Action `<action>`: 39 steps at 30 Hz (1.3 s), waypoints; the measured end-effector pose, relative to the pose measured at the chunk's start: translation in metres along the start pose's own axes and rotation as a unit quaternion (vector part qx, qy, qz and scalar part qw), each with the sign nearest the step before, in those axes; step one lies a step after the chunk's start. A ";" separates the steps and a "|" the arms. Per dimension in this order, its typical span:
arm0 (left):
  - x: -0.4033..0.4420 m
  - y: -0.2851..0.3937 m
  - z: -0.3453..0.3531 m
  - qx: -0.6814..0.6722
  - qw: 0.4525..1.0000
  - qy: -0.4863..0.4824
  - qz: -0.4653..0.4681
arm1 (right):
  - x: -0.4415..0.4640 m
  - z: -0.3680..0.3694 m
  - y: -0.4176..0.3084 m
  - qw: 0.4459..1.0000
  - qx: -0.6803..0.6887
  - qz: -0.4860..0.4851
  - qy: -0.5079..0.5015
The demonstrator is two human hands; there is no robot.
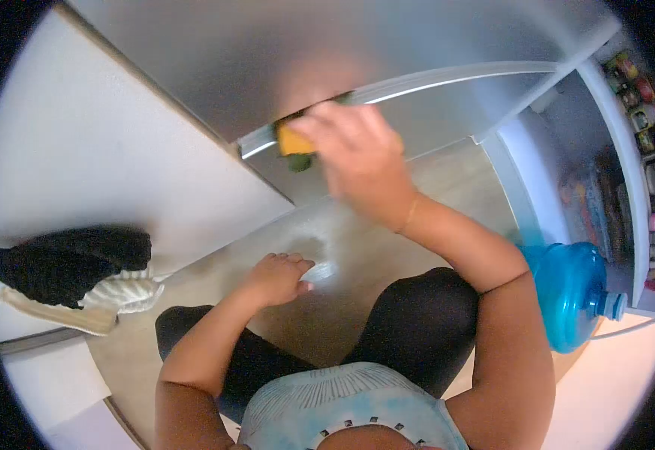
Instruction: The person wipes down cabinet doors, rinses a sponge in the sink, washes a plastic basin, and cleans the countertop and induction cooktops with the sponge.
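My right hand (361, 154) is closed on a yellow and green sponge (295, 141), pressed at the metal strip (455, 75) between two grey panels, close to the strip's left end. Motion blurs the fingers a little. Lower down, my left hand (276, 277) hangs over or rests on the floor (342, 247), its fingers slightly spread and nothing visible in them. Whether it touches the floor I cannot tell.
A blue water jug (571, 296) lies on its side at the right, below an open shelf unit (616, 135) holding several small items. Black and white cloths (80, 262) hang at the left, beside a white wall (110, 135). My bent knees frame the floor.
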State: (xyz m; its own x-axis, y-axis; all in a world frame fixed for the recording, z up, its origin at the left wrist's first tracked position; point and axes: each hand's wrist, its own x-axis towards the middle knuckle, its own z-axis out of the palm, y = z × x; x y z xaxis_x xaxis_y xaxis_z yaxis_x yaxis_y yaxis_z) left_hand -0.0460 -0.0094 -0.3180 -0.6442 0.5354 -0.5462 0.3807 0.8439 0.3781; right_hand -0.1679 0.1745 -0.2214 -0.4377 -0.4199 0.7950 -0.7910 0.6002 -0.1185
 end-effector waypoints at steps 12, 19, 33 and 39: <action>-0.005 0.015 -0.002 0.010 0.998 -0.058 0.000 | -0.024 -0.005 0.020 0.963 0.225 -0.141 -0.049; -0.002 0.013 -0.007 0.021 0.998 -0.063 -0.015 | -0.074 0.050 0.027 0.916 0.198 -0.255 -0.240; 0.017 0.004 -0.001 0.047 0.996 -0.061 0.036 | 0.034 -0.003 0.040 0.955 -0.154 -0.144 0.210; 0.020 -0.002 0.001 0.015 0.996 -0.071 0.055 | -0.001 -0.046 0.209 0.918 0.006 0.156 0.364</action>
State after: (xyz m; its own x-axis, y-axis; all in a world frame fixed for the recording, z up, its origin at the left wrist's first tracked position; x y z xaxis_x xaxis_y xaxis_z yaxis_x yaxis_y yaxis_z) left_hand -0.0589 -0.0009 -0.3304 -0.4978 0.6224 -0.6041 0.4642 0.7795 0.4206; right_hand -0.3133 0.3318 -0.2191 -0.2462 0.3398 0.9077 -0.6825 0.6042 -0.4113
